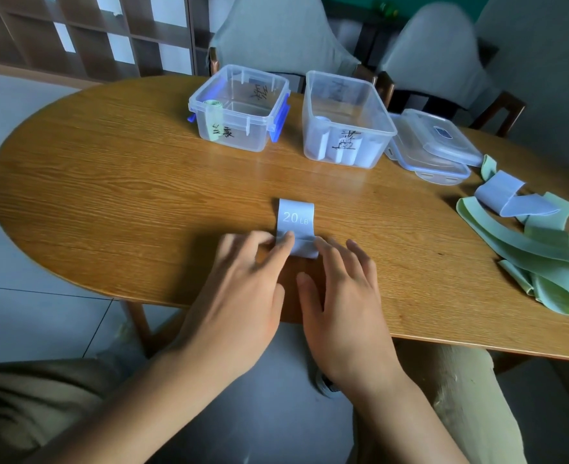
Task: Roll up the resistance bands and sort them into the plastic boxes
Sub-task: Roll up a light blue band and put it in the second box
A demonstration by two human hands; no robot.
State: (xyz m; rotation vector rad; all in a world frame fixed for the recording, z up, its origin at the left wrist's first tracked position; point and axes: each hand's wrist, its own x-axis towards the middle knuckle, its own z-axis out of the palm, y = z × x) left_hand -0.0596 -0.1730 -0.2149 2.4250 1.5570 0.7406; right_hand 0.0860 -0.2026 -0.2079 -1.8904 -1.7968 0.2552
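A pale blue resistance band [295,220] marked "20 LB" lies flat on the wooden table [109,195], its near end partly rolled. My left hand [243,279] pinches the left side of that roll with its fingertips. My right hand [340,289] touches the roll's right side, fingers fairly straight. At the back stand two clear plastic boxes: the left box [239,108] with blue clips holds one green roll [213,120], the right box [345,120] holds pale blue rolls [323,142].
Two clear lids [433,145] lie stacked right of the boxes. A loose heap of green bands [544,262] with one blue band [510,197] on top fills the table's right end. Covered chairs [427,51] stand behind the table.
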